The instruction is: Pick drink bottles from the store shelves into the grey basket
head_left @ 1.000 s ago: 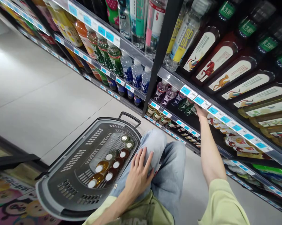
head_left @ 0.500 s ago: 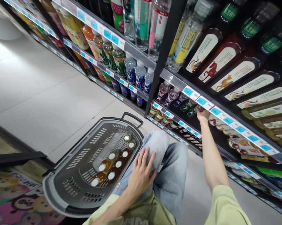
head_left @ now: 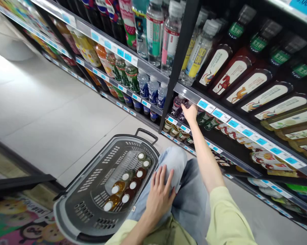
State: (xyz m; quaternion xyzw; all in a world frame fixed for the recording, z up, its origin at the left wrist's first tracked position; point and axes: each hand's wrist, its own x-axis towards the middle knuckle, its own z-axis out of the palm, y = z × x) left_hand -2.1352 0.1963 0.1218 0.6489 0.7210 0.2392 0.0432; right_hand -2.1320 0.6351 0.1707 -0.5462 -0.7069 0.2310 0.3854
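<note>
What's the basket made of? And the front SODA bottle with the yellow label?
The basket looks like dull grey plastic, because its smooth walls have moulded slots. The SODA bottle looks like clear, shiny plastic: you can see through it and light glints on it, though glass could look similar.

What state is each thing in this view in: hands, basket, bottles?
Right hand: at the purple bottles, grip unclear
Left hand: spread, resting on a knee
Basket: open-topped, on the floor, partly filled
Basket bottles: capped
Purple bottles: shelved, partly hidden
Soda bottle: capped, shelved
Dark bottles: capped, in a row
</note>
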